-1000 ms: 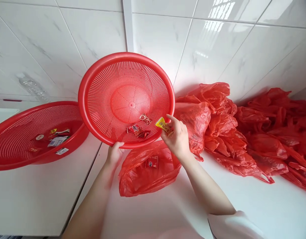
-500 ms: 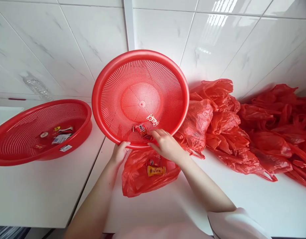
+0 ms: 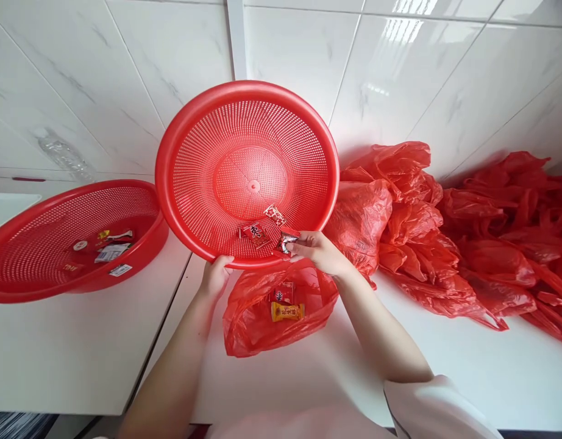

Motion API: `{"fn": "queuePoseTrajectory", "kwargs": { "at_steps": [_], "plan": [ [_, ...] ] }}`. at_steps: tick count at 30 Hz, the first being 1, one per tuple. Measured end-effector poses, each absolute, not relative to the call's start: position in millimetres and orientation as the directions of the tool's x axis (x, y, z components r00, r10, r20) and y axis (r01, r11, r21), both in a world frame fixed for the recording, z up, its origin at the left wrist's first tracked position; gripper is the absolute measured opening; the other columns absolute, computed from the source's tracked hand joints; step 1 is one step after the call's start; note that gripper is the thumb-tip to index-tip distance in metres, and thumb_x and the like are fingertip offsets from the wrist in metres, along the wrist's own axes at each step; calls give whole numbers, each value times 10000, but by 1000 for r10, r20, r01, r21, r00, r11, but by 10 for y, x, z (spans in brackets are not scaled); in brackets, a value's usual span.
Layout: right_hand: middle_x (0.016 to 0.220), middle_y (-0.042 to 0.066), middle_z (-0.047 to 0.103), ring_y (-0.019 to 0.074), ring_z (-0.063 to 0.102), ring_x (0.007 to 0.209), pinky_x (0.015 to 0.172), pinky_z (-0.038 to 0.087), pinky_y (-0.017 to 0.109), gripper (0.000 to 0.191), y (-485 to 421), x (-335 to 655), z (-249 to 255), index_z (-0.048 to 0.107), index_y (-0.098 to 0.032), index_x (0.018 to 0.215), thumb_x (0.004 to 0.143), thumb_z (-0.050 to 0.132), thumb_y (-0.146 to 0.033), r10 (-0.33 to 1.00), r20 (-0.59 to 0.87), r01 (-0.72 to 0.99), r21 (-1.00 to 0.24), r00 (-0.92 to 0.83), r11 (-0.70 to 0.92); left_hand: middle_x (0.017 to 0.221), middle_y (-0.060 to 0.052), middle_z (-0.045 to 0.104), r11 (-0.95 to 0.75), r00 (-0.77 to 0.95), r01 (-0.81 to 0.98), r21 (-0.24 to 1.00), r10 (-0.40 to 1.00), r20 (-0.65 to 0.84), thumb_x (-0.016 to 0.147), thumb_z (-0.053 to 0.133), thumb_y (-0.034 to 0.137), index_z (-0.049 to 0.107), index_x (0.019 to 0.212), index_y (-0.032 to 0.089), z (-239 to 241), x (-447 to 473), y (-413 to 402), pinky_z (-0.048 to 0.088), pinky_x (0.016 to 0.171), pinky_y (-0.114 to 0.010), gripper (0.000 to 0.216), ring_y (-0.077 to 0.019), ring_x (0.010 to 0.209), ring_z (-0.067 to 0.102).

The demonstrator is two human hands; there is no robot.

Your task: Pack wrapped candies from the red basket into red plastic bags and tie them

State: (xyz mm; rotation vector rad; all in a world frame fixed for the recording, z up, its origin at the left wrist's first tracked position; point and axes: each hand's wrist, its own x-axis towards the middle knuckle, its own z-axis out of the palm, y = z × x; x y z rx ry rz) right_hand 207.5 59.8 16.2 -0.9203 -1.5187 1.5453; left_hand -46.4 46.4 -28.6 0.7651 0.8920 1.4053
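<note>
My left hand [image 3: 216, 275] grips the lower rim of a red perforated basket [image 3: 208, 140], which it holds tilted up toward me. Two red-wrapped candies [image 3: 256, 233] lie in the basket's low side. My right hand [image 3: 318, 251] is at the basket's lower rim, fingers pinched on a small red and silver candy [image 3: 288, 239]. Right below lies an open red plastic bag [image 3: 244, 317] on the white counter, with a yellow candy [image 3: 286, 311] and a red candy [image 3: 283, 294] inside.
A second red basket [image 3: 43, 286] with several small packets sits on the counter at left. A heap of crumpled red plastic bags [image 3: 450, 238] fills the counter at right, against the white tiled wall. A clear bottle [image 3: 64, 158] lies at far left.
The yellow candy left my right hand and now lies in the bag. My right hand reached into the basket and picked up a red and silver candy. The basket shifted slightly.
</note>
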Motion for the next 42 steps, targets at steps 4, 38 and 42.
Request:
{"fn": "queuePoseTrajectory", "kwargs": {
  "at_steps": [4, 38, 42],
  "plan": [
    [973, 47, 701, 145, 652, 846, 810, 528, 292, 291, 521, 2201, 272, 686, -147, 1045, 851, 643, -359, 746, 7, 54, -997, -666, 59, 1090, -51, 696, 28, -59, -488, 873, 996, -65, 664, 669, 175, 679, 1072, 191, -298, -467, 481, 535, 874, -411, 408, -298, 1084, 631],
    [837, 56, 650, 186, 603, 748, 703, 466, 302, 201, 808, 2055, -164, 553, -188, 901, 822, 612, -363, 946, 317, 607, -764, 58, 219, 926, -40, 702, 216, 214, -258, 942, 963, -162, 731, 673, 270, 678, 888, 178, -316, -373, 300, 532, 724, -348, 181, -249, 872, 659],
    [820, 25, 633, 146, 599, 736, 709, 488, 278, 276, 804, 2114, -12, 552, -198, 839, 790, 647, -453, 990, 121, -36, -992, -75, 119, 854, -24, 693, 199, 158, -317, 927, 975, -155, 699, 673, 249, 673, 828, 191, -326, -390, 347, 533, 734, -342, 142, -246, 889, 657]
  ]
}}
